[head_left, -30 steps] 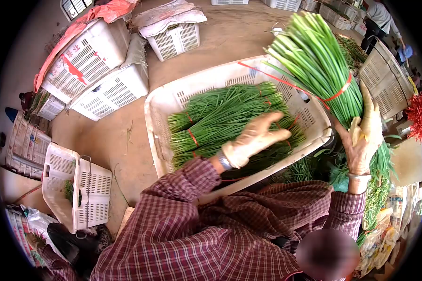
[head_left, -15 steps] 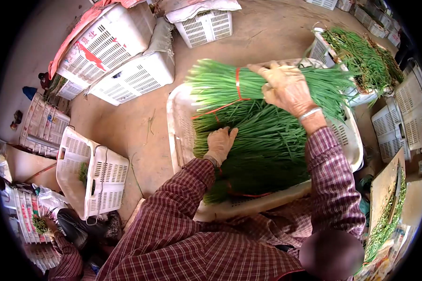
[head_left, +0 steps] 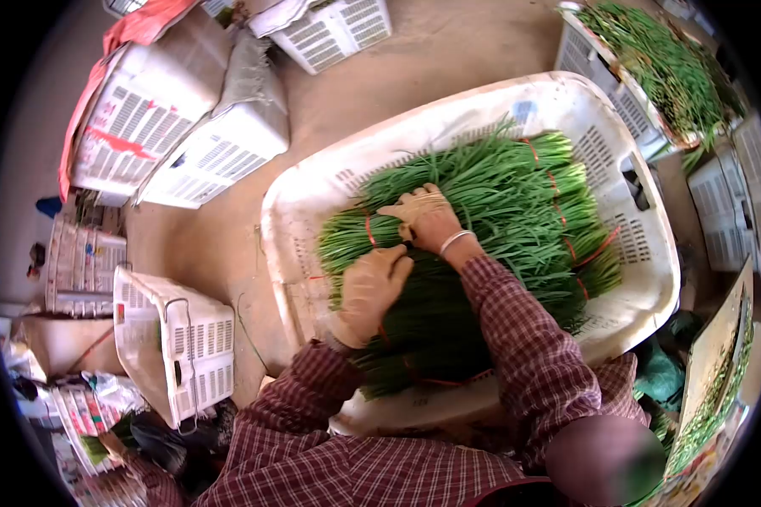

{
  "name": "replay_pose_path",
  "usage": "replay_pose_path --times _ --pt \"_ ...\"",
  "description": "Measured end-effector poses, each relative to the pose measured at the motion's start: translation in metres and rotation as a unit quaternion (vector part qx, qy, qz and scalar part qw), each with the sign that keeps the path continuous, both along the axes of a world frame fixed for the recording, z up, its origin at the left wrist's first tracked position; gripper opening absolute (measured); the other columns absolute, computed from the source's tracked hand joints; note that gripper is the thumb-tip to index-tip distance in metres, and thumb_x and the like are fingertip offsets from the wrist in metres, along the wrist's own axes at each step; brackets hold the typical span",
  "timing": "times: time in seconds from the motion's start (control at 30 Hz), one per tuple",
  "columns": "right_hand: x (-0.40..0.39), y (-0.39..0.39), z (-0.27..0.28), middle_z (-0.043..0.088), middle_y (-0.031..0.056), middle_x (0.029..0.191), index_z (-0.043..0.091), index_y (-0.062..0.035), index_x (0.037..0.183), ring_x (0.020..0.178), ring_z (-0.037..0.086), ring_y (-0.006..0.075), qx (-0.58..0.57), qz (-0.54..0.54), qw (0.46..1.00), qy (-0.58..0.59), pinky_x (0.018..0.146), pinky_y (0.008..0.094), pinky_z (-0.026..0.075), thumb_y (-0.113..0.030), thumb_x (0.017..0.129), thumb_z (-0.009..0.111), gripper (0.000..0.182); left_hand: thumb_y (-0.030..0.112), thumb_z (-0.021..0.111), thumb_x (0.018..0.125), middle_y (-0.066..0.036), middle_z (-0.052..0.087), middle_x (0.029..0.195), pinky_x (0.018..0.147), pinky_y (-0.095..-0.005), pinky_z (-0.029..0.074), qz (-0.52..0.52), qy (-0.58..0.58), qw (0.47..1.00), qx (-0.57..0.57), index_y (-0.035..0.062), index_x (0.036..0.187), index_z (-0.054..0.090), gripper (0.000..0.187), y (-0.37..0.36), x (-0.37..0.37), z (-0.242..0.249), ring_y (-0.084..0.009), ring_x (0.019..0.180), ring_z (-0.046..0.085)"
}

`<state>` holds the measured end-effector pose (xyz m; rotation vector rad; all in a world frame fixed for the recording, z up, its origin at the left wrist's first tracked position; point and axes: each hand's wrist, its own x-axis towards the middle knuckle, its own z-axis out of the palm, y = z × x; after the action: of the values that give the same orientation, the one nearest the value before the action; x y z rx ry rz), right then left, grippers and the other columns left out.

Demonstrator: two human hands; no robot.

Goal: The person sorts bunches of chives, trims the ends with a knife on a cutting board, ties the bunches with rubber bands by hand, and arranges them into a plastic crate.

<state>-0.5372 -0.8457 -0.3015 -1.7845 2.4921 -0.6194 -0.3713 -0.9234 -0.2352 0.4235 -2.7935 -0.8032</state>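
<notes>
A large white basket [head_left: 482,107] holds several bundles of long green stalks [head_left: 516,211] tied with red bands, their pale ends at both the left and right sides. My right hand [head_left: 425,218] rests on the upper left bundle, fingers spread over the stalks just right of its red band. Close below it, my left hand [head_left: 370,291] lies over the left ends of the bundles, its fingertips near the right hand's wrist. Its fingers are pressed together, and whatever they hold is hidden.
White crates [head_left: 216,152] stand at the upper left, and an upright white crate [head_left: 199,346] is left of the basket. A crate heaped with loose green stalks [head_left: 659,68] is at the upper right. A co-worker's hand [head_left: 112,444] shows at the lower left.
The bundle held up in my right hand is now down in the basket's left part. My right hand has moved left and down onto it, and the basket's far side is visible.
</notes>
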Motion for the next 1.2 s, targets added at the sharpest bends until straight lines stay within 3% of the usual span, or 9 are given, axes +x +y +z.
replay_pose_path --times 0.13,0.23,0.5,0.73,0.87,0.9,1.0,1.03,1.2 --pt "0.009 0.001 0.009 0.066 0.0055 0.096 0.064 -0.0314 0.125 0.097 0.062 0.0251 0.023 -0.02 0.999 0.025 0.097 0.0444 0.041 -0.027 0.085 0.07 0.04 0.019 0.061 0.099 -0.019 0.071 0.098 0.073 -0.0421 0.054 0.016 0.163 0.986 -0.032 0.0044 0.112 0.07 0.021 -0.045 -0.048 0.011 -0.035 0.082 0.069" --pt "0.013 -0.001 0.014 0.067 0.0056 0.097 0.065 -0.0288 0.12 0.1 0.063 0.0252 0.035 -0.031 0.997 0.056 0.103 0.0469 0.039 -0.025 0.087 0.068 0.033 0.035 0.05 0.104 -0.02 0.071 0.088 0.075 -0.0442 0.052 0.024 0.049 0.989 -0.135 0.0036 0.105 0.072 0.038 -0.081 -0.049 -0.074 -0.037 0.08 0.067" --pt "-0.047 0.064 0.021 0.066 0.001 0.112 0.067 -0.0295 0.124 0.109 0.06 0.0234 0.021 -0.035 0.997 0.073 0.11 0.0491 0.032 -0.04 0.077 0.071 0.047 0.04 0.048 0.104 -0.018 0.068 0.079 0.073 -0.0481 0.049 0.105 -0.025 0.987 -0.119 0.005 0.087 0.073 0.046 -0.07 -0.046 -0.086 -0.037 0.076 0.065" --pt "-0.13 0.22 0.038 0.069 0.0083 0.111 0.071 -0.0203 0.116 0.1 0.066 0.0264 0.323 -0.255 0.909 0.067 0.091 0.0443 0.05 -0.023 0.082 0.07 0.033 0.042 0.045 0.104 -0.017 0.07 0.082 0.074 -0.0472 0.052 0.109 -0.058 0.972 -0.201 0.0078 0.09 0.073 0.046 -0.071 -0.055 -0.09 -0.036 0.077 0.067" --pt "-0.148 0.278 0.041 0.071 0.014 0.098 0.071 -0.0129 0.111 0.089 0.067 0.0329 0.058 -0.314 0.947 0.045 0.083 0.0467 0.052 -0.022 0.088 0.059 0.027 0.037 0.041 0.104 -0.02 0.069 0.103 0.079 -0.0481 0.054 0.031 -0.188 0.944 -0.271 0.0062 0.107 0.067 0.041 -0.081 -0.059 -0.082 -0.038 0.088 0.068" --pt "-0.14 0.278 0.05 0.072 0.0168 0.089 0.074 -0.0068 0.093 0.087 0.07 0.0338 -0.034 -0.325 0.943 0.066 0.081 0.0458 0.054 -0.02 0.088 0.055 0.023 0.033 0.042 0.104 -0.023 0.065 0.114 0.09 -0.0477 0.05 0.053 -0.1 0.988 -0.108 0.0028 0.12 0.063 0.04 -0.087 -0.06 -0.085 -0.0396 0.102 0.063" --pt "-0.096 0.279 0.108 0.071 0.0163 0.087 0.073 -0.0096 0.082 0.083 0.069 0.0326 -0.048 -0.336 0.937 0.084 0.077 0.0457 0.055 -0.02 0.082 0.058 0.018 0.031 0.046 0.103 -0.022 0.042 0.15 0.113 -0.044 0.034 -0.016 -0.07 0.996 -0.062 0.0048 0.148 0.041 0.053 -0.071 -0.072 -0.084 -0.039 0.138 0.039" --pt "-0.082 0.282 0.127 0.071 0.0122 0.092 0.07 -0.013 0.102 0.085 0.068 0.0345 0.032 -0.341 0.938 0.064 0.076 0.045 0.055 -0.024 0.083 0.065 0.023 0.032 0.047 0.103 -0.02 0.036 0.155 0.116 -0.0432 0.031 -0.05 -0.074 0.993 -0.074 0.0065 0.154 0.034 0.058 -0.056 -0.077 -0.071 -0.0387 0.143 0.033" --pt "-0.01 0.333 0.148 0.066 0.0118 0.08 0.07 -0.0138 0.103 0.081 0.066 0.0325 -0.114 -0.326 0.934 0.085 0.075 0.0429 0.053 -0.018 0.079 0.066 0.024 0.036 0.047 0.104 -0.016 0.025 0.162 0.12 -0.0457 0.02 -0.129 -0.048 0.984 -0.112 0.0126 0.16 0.021 0.066 0.011 -0.112 -0.053 -0.0376 0.149 0.021"
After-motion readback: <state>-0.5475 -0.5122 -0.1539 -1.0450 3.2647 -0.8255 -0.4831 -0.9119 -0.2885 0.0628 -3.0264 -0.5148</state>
